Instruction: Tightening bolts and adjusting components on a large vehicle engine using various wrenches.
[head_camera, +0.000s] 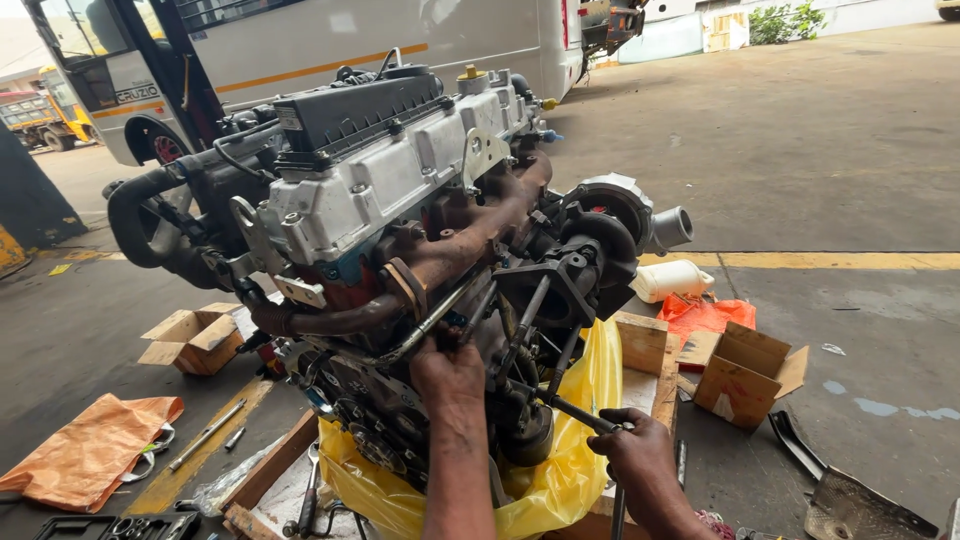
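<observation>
From the head camera, the left hand (447, 372) reaches up and away from the viewer, forearm nearly vertical, its fingers pushed in among the pipes on the near side of the engine (400, 210); what the fingers grip is hidden, so how tightly they are curled cannot be told. The right hand (640, 455), lower and to the right, is curled closed around a slim metal tool (580, 413) that slants up and left toward the engine's underside.

The engine stands at the middle of the scene on a wooden pallet (645, 345) draped with yellow plastic sheet (560, 480). It has a pale silver cylinder head, a black cover on top, a rusty brown exhaust manifold and a grey turbo housing on the right.

An open cardboard box (195, 340) lies on the floor to the left, and another open cardboard carton (745, 378) sits to the right. Behind that carton are an orange bag (705, 315) and a white plastic container (670, 280). An orange cloth (90, 450) lies near left. A white bus (350, 40) with an orange stripe stands far behind.
</observation>
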